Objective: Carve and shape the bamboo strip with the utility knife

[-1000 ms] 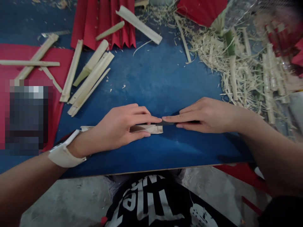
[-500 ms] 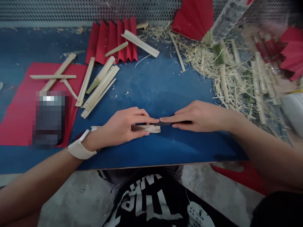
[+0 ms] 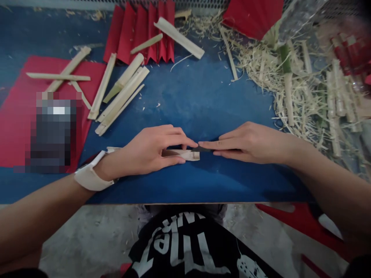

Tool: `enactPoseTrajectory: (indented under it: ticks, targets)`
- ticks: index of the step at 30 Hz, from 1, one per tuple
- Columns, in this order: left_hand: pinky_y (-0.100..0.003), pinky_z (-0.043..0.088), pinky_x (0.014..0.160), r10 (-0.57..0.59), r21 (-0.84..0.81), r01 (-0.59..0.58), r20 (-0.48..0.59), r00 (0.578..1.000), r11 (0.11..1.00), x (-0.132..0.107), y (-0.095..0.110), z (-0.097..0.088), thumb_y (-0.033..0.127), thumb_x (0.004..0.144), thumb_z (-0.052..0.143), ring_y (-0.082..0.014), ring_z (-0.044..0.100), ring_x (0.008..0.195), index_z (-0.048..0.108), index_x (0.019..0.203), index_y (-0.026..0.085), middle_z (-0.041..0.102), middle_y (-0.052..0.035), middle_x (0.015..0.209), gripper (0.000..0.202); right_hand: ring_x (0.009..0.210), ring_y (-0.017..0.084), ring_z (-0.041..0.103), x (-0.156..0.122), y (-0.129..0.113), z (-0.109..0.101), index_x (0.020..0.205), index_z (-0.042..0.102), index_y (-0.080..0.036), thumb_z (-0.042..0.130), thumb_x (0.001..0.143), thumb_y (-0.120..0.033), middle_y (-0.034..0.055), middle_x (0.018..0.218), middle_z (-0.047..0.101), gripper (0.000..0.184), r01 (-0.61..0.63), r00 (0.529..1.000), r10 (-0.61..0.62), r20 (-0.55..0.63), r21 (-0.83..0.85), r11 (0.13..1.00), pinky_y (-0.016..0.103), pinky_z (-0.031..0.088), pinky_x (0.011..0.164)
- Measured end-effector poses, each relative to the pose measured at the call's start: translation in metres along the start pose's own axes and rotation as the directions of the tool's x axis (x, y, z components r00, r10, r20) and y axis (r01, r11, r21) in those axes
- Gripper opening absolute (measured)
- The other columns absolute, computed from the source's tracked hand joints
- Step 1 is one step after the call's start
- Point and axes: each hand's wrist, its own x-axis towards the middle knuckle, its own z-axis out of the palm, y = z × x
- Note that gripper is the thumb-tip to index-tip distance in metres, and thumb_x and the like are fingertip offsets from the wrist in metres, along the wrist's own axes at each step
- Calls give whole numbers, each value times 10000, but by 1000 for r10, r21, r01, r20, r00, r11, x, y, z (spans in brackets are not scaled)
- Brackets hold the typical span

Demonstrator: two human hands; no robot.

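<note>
A split bamboo strip (image 3: 193,155) lies flat near the table's front edge, its hollow side facing up. My left hand (image 3: 153,150) is closed round it, thumb on the near side and fingers on the far side; its left end shows beside my wrist. My right hand (image 3: 246,143) grips a dark knife (image 3: 204,148), index finger stretched along the blade. The blade's tip is at the right end of the strip, and my left fingertip meets it there. Most of the knife's handle is hidden in my palm.
Several bamboo pieces (image 3: 123,98) lie at the left, near red paper (image 3: 14,116) and a blurred dark object (image 3: 53,135). Pleated red paper (image 3: 140,34) is at the back. Bamboo shavings (image 3: 290,88) heap at the right, below a red paper fan (image 3: 252,17).
My view has tilted down, so the things at the back sit higher. Both hands keep their grips, with the knife tip slightly shifted at the strip's right end.
</note>
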Motion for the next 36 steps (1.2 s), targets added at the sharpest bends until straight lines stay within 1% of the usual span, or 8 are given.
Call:
enactPoseTrajectory:
  ticks: [4,10,15,17,22,29,31,36]
  targets:
    - [-312,702,1092,4,-35,-4,8,1000,999,-2,2,-1,438,1287,775,-236,893,1267,909,1580,357,908,-57,1537,332,695,166,606,-1,-6,-2,1883,664,-264,396,1426,-351,-13,937,787,537,2,1000,-1,18,-61,998,350,432,658]
    - [-301,680,1132,-7,-49,8,20,1000,999,-4,4,-3,362,1271,787,-241,889,1337,897,1584,378,916,-43,1544,332,741,170,669,-4,-12,0,1899,638,-263,503,1403,-296,-13,984,814,516,-8,1000,7,-14,-109,994,359,454,682]
    - [-286,683,967,-27,-88,30,27,999,996,-1,5,-3,404,1271,783,-241,893,1268,901,1536,375,916,-40,1534,292,695,168,637,-1,-21,-1,1874,677,-264,493,1406,-318,-1,997,844,506,-45,999,44,-10,-87,995,359,429,663]
    - [-294,683,946,-34,-91,36,22,999,995,-1,6,-4,401,1274,762,-242,894,1245,906,1516,364,919,-43,1517,284,667,160,628,0,-25,-1,1875,684,-275,503,1401,-303,-10,971,844,508,-63,998,61,-28,-69,996,352,416,651]
    - [-367,704,1104,-69,-59,72,40,997,996,-3,7,-5,420,1268,768,-283,892,1313,886,1575,414,921,-35,1500,328,651,154,644,1,-28,1,1921,647,-317,520,1393,-298,-18,968,864,543,-88,995,85,-49,-58,994,335,442,659]
    - [-386,696,1126,-64,-62,66,43,997,996,-5,6,-5,401,1254,779,-291,890,1323,872,1566,412,914,-37,1498,325,634,143,646,-1,-30,6,1875,667,-289,544,1387,-266,-27,975,873,504,-83,995,78,-64,-75,994,340,402,613]
    - [-382,697,1096,-71,-68,74,43,997,995,-3,7,-6,402,1246,786,-279,893,1269,873,1542,412,912,-30,1485,308,658,151,682,-2,-30,7,1856,680,-270,560,1374,-262,-17,984,886,497,-90,995,84,-60,-102,991,346,414,622]
    - [-343,668,882,-88,-100,94,61,994,991,2,12,-8,407,1236,742,-258,885,1154,893,1463,373,908,-45,1480,274,724,180,767,-1,-33,12,1813,695,-261,506,1405,-353,48,1160,957,459,-112,992,102,-79,-140,984,358,414,621]
